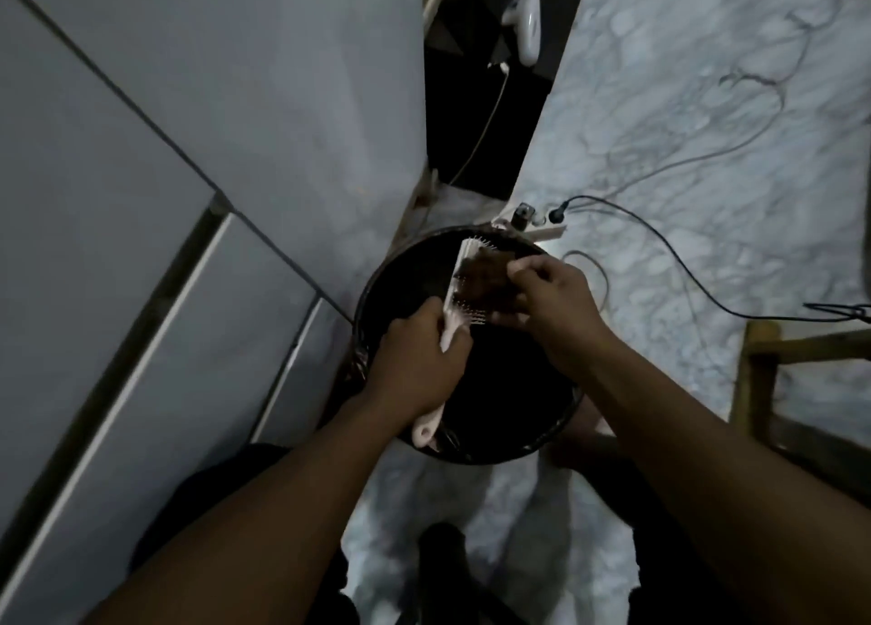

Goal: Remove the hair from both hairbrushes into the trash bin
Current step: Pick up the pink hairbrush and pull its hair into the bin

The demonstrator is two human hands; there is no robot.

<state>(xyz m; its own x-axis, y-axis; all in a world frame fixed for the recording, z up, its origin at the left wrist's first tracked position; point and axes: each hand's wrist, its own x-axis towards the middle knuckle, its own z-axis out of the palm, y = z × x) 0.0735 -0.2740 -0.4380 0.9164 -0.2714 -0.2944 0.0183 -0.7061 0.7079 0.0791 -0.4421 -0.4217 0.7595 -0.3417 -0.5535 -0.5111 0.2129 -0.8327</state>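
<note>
A round black trash bin (561, 417) stands on the marble floor below me. Over its opening my left hand (417, 360) grips the handle of a white hairbrush (459, 289), whose bristles face right. A dark brown clump of hair (480, 278) sits tangled in the bristles. My right hand (551, 296) is pinched on that clump at the brush head. The handle's end pokes out under my left wrist. Only one hairbrush is in view.
A grey cabinet (165, 200) rises close on the left. A white power strip (532, 226) with plugged cables (683, 275) lies just behind the bin. A wooden stool frame (763, 388) stands at the right. My legs and feet are at the bottom.
</note>
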